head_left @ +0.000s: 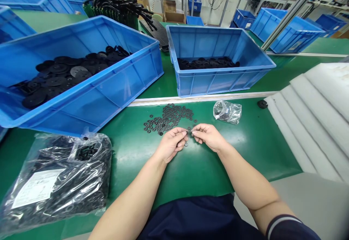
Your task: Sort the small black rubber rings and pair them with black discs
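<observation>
Dark navy short-sleeved shirt, thin pale stripe around the cuff. Bare left hand and right hand, forearms too.

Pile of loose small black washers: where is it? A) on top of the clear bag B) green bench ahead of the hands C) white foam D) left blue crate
B. The small black washers lie scattered on the green bench, just beyond the left hand and right hand.

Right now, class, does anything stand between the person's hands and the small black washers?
Nothing visible does: the left hand and right hand sit at the near edge of the small black washers on the green mat.
</observation>
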`<state>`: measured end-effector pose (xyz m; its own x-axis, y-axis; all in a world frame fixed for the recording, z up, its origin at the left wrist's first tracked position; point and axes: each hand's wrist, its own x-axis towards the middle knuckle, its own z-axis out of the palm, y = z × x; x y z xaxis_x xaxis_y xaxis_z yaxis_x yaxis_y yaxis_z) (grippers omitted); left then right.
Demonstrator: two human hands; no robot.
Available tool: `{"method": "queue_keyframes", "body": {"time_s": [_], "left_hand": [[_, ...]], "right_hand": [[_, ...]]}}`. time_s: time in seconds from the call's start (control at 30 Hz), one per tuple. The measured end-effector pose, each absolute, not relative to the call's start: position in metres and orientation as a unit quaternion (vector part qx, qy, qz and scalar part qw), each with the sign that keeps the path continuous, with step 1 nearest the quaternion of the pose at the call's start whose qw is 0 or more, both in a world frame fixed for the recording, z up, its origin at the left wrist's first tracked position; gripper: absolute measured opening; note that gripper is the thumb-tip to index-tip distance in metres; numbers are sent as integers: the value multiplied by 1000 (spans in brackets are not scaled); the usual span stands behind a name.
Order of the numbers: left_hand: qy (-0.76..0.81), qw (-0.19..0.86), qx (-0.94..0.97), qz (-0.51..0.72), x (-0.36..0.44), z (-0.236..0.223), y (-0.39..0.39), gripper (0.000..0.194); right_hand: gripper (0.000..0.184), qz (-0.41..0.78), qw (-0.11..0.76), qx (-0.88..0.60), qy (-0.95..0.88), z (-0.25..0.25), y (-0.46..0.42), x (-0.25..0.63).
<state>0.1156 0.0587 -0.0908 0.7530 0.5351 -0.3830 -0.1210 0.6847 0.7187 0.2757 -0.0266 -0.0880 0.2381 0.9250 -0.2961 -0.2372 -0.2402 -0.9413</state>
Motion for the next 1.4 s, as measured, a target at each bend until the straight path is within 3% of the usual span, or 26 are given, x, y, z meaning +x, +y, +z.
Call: {"method": "queue_keyframes", "body": {"time_s": [0.43,0.77,1.07,1.4], "left_hand": [[328,842,371,216,119,-93,57,35],[418,698,535,227,122,-99,48,22],[386,661,591,253,121,-94,46,12],[371,614,637,284,122,-96,38,9]], "right_hand": [[26,515,522,-601,-318,-81,-26,269],[29,454,510,-634,-363,-96,-24,264],[25,436,485,-663,-368,-97,-25,266],[32,455,514,-643,-338,-97,-23,265]]}}
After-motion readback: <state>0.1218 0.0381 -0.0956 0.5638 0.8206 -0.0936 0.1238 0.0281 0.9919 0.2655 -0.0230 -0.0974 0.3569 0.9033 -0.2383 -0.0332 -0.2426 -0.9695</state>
